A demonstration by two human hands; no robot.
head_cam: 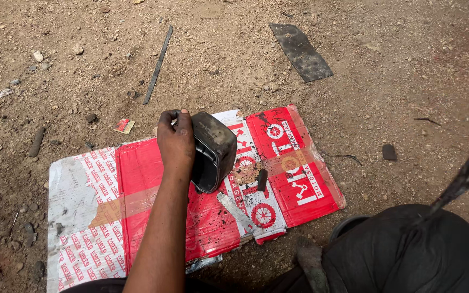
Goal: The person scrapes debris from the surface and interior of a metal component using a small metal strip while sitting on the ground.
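Bare, stony dirt ground (386, 65) fills the frame, and flattened red-and-white printed cardboard (109, 201) lies across the lower middle, taped in places and stained dark with what looks like oil, so it likely serves as a mat that keeps greasy parts out of the grit.

At upper left of centre a thin dark metal strip (158, 64) lies slanted on the dirt, well apart from the work. Just below it, off the cardboard's upper edge, sits a small scrap of coloured paper (124, 126).

Near the middle, one hand (176, 142) reaches in from the bottom edge. Which hand it is the view does not settle, though the arm's place left of the body suggests the left. Its fingers (170, 116) are curled together over the top rim of a dark, grimy box-shaped housing (213, 151), clamped on it and propping it on edge on the cardboard.

The housing's long axis runs from upper left to lower right, tilted a little off upright. Its open, hollow face points down and left, toward the wrist, and its closed, rounded back faces upper right.

Just right of it a small dark block (262, 179) rests on the cardboard. At upper right a flat dark rubber-like sheet (300, 51) lies on the dirt. At lower right, dark clothing (408, 255) covers a knee, crossed by black straps (465, 173).
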